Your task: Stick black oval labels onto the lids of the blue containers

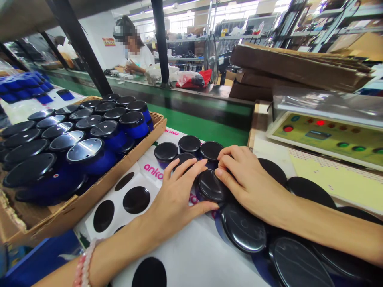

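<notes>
A round blue item with a glossy black top (212, 185) stands between my hands. My left hand (176, 195) curves around its left side, the thumb at its near edge and the fingertips at its far side. Bent over the right rim is my right hand (243, 171), its fingers curled together; what they pinch, if anything, is hidden. More black-topped blue items, one a short one (166, 153), stand behind my fingers, and a large black-topped item (243, 227) is close in front. Under my left forearm lies a white sheet of round black stickers (136, 200).
At left, a cardboard tray (119, 169) holds several black-topped blue items. A control box (326, 131) with lit buttons stands at right, below stacked brown cardboard (299, 67). A green conveyor belt (209, 119) runs behind; a person (143, 57) sits beyond it.
</notes>
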`<state>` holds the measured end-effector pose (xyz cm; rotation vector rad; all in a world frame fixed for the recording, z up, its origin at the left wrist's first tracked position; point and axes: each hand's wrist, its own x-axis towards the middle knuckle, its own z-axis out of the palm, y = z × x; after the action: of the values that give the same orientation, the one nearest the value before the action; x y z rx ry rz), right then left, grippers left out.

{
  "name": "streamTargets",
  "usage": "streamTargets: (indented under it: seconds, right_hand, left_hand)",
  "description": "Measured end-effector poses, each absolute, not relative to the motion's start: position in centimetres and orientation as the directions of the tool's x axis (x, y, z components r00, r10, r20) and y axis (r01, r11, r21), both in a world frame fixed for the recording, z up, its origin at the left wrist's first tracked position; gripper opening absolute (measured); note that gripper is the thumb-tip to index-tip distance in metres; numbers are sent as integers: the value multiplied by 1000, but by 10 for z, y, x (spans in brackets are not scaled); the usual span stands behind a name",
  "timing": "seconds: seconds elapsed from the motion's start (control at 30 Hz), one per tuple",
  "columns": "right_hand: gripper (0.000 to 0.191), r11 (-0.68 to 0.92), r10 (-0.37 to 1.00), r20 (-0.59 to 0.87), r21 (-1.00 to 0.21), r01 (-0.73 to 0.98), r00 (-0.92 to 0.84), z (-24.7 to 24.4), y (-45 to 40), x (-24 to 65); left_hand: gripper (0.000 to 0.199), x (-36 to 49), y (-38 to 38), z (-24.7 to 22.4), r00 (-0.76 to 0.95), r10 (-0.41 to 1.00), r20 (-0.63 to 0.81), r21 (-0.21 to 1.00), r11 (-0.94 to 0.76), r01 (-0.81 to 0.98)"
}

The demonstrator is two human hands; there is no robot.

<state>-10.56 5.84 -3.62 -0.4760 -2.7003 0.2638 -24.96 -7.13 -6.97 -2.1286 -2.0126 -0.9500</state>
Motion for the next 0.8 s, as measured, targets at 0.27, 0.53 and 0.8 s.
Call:
streamTargets:
  seconds: [0.27,0.53,0.8]
  right_hand:
    - [10,964,60,265,234,124,-962,-22,61,-111]
    - [13,935,-93,332,354,32,-939,0,16,-107]
    - [41,897,-441,9,10,-441,-897,-40,-71,-149]
  left_hand:
    - [48,-245,-69,-72,133,862,490,79,-195,978]
    - [19,-270,-129,-32,-241,911,336,341,121,932]
    - [16,-285,-165,-46,-346,925,-158,388,380,840]
